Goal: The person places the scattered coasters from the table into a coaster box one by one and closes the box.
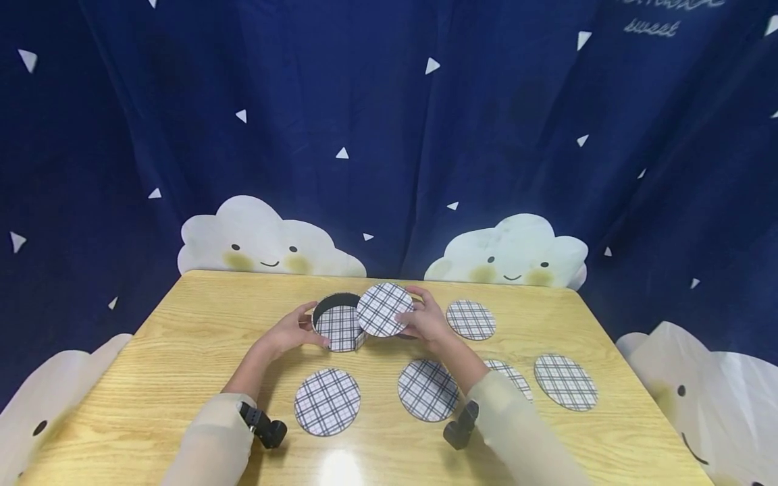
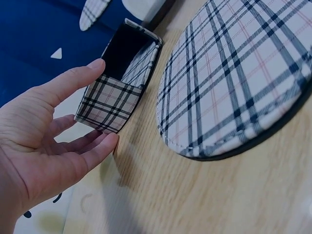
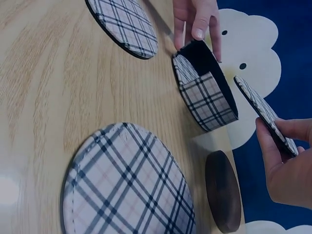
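My left hand holds a round plaid coaster holder with a dark lining, its thumb at the rim and fingertips by the base. The holder has a cut-away opening in its side wall. Plaid fabric covers the floor inside, in the head view. To the right of it, my right hand pinches a round plaid coaster by its edge. This coaster is tilted and raised off the table, apart from the holder in the right wrist view.
Several matching coasters lie flat on the wooden table, including a near-left coaster, a middle coaster and a far-right coaster. A dark round disc lies near the back edge. A blue curtain hangs behind.
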The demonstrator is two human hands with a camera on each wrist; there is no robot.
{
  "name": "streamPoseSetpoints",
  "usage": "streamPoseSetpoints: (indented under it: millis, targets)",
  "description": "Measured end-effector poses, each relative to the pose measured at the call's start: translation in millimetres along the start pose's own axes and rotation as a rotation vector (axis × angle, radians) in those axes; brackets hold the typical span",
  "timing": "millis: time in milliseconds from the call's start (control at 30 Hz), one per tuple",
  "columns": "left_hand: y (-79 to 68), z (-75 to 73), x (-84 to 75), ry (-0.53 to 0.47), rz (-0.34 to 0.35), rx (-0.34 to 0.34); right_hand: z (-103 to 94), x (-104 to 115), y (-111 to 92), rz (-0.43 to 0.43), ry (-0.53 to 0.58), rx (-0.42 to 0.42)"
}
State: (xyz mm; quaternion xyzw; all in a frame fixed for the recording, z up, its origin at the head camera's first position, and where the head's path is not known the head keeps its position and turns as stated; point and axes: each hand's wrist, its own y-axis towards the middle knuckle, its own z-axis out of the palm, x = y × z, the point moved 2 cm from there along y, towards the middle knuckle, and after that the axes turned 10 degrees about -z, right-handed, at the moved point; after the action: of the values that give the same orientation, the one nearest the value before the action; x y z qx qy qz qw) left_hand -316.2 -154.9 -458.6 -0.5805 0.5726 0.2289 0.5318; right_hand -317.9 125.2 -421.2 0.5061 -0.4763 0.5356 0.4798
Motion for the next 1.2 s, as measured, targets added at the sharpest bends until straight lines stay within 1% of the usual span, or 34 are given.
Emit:
streamPoseSetpoints:
  millis: [400, 533, 700, 933, 1100, 1200]
  targets:
    - [-2.3, -1.6, -0.9, 0.002, -0.013, -0.010, 23.2, -2.1, 8.1, -0.010, -0.048, 0.013]
    - [-3.3, -1.2, -0.2, -0.008, -0.011, -0.004, 30.1, -5.0, 10.5, 0.006, -0.043, 0.022]
    - [-4.6, -0.6, -0.2, -0.005, -0.013, -0.005, 38.1, -7.1, 11.8, 0.004, -0.046, 0.039]
    - [-2.6, 1.0, -3.2, 0.009, -0.006, -0.018, 44.7, -8.6, 14.3, 0.000, -0.050, 0.007]
    - [-3.5, 1.7, -4.0, 0.007, -0.012, -0.009, 51.7, -10.4, 14.4, 0.005, -0.045, 0.009]
    - [-3.8, 1.2, -3.4, -0.010, -0.016, 0.000, 57.6, -10.8, 14.2, 0.002, -0.051, 0.009]
